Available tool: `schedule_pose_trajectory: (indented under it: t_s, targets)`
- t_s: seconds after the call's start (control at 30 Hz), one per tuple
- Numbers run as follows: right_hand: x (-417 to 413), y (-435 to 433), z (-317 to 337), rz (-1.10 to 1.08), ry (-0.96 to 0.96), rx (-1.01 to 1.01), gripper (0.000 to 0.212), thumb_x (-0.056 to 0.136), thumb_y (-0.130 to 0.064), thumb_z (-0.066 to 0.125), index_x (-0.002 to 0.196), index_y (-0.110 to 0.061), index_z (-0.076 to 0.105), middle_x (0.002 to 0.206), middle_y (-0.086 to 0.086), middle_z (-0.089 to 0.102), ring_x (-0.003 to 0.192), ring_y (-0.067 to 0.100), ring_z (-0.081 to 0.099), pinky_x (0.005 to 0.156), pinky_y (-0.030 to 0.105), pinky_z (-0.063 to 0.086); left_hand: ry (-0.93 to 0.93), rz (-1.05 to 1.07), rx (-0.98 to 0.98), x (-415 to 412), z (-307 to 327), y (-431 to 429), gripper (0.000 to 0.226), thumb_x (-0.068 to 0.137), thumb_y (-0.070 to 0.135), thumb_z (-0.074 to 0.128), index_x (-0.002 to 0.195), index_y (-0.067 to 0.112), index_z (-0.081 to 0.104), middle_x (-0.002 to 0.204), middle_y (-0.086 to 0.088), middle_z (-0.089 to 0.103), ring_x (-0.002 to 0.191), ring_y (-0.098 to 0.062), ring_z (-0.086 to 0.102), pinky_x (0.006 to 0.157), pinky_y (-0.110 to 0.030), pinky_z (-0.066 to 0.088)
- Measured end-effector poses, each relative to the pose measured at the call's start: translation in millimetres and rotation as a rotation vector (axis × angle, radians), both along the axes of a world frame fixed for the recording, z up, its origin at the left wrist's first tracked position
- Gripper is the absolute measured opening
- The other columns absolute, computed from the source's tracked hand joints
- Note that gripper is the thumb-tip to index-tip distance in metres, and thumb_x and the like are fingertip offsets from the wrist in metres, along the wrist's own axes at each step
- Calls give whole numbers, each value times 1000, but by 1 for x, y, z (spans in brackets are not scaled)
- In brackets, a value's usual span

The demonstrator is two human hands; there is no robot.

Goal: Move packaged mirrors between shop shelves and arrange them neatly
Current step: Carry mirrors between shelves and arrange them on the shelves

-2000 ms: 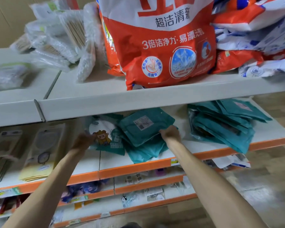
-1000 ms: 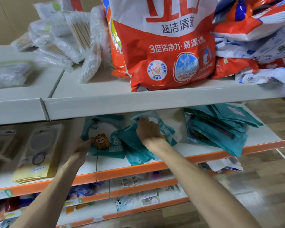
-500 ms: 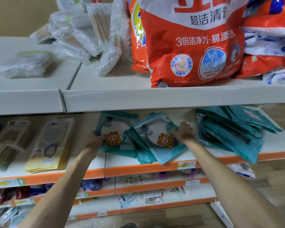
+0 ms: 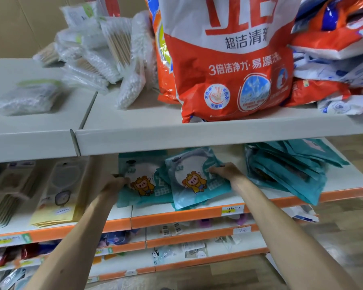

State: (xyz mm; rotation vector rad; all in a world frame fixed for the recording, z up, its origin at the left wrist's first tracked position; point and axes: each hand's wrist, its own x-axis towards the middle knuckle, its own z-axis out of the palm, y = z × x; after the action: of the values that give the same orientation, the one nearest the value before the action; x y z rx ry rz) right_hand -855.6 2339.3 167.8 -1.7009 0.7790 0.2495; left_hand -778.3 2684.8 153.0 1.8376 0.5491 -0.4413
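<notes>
Teal packaged mirrors with a cartoon figure lie on the middle shelf (image 4: 197,213). One pack (image 4: 143,181) lies face up at the left of the small pile, and my left hand (image 4: 116,182) grips its left edge. A second face-up pack (image 4: 193,185) lies on top at the right, tilted; my right hand (image 4: 226,171) rests on its right side, fingers bent over the edge. More teal packs lie under these two. A bigger, loose heap of teal packs (image 4: 287,174) sits further right on the same shelf.
The upper shelf (image 4: 197,135) juts out above my hands, carrying a large orange detergent bag (image 4: 228,65) and cotton-swab packs (image 4: 105,51). Yellow and beige carded goods (image 4: 59,189) lie to the left. Lower shelves hold small items.
Over the last two seconds my right hand turned the top teal pack from back side up to face up and set it on the pile. My left hand stayed at the left pack.
</notes>
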Motion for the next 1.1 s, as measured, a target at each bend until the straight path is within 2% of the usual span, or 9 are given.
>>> schedule_pose_trajectory:
  t_s: [0.13,0.3,0.43,0.53,0.6,0.73,0.9,1.0,1.1]
  targets:
    - [-4,3,4,-130,21,14,20,85,-4,71,103,3,67,91,17,73,81,29,71,77,38,60,18,57,-147,-6,13,-5,10,89,1,63,80,4,60,80,-13,60,71,-26,57,63,-35,49]
    - [-13,14,14,-216,-5,-54,23,88,-22,70,99,-1,67,91,8,72,90,28,69,88,41,57,-53,150,-80,-9,24,-5,11,86,8,70,81,8,60,84,-13,60,84,-30,59,86,-44,52]
    - [-27,19,39,-257,-61,-122,13,90,-21,67,84,-10,61,93,5,66,82,18,60,79,31,49,-153,199,69,-30,39,-1,24,86,8,69,70,13,52,74,-9,56,77,-25,57,79,-38,50]
    - [-44,21,62,-320,-145,-74,21,89,-11,68,72,-15,55,82,1,62,80,17,56,81,31,49,-201,261,72,-49,53,12,12,83,8,71,90,5,63,84,-15,63,84,-31,63,80,-42,54]
    - [-58,23,74,-342,-212,-59,26,90,-8,66,70,-15,52,81,1,58,83,18,53,75,28,45,-224,268,98,-56,56,24,21,80,11,75,97,3,66,96,-21,68,90,-36,66,79,-42,57]
    - [-88,31,88,-339,-268,-48,9,90,-6,66,90,-9,58,98,7,61,89,22,57,65,24,45,-244,306,43,-85,72,36,31,72,9,78,97,-7,69,93,-24,69,77,-30,64,70,-38,53]
    - [-127,41,88,-281,-273,27,11,93,-20,65,88,-11,63,93,13,72,76,22,68,73,39,57,-245,288,-96,-148,104,38,8,78,-7,66,82,-1,65,76,-15,63,57,-22,55,56,-27,49]
    - [-151,57,83,-266,-297,55,11,94,-21,65,99,-12,69,86,5,72,74,19,70,63,32,58,-255,295,-93,-184,107,52,22,80,-9,64,66,7,58,69,-7,58,64,-21,52,63,-28,46]
    - [-170,78,86,-224,-305,74,9,95,-20,64,96,-13,68,84,4,71,71,18,69,59,29,56,-267,320,-82,-207,105,78,18,77,-6,68,66,6,60,78,-11,64,72,-26,58,63,-30,49]
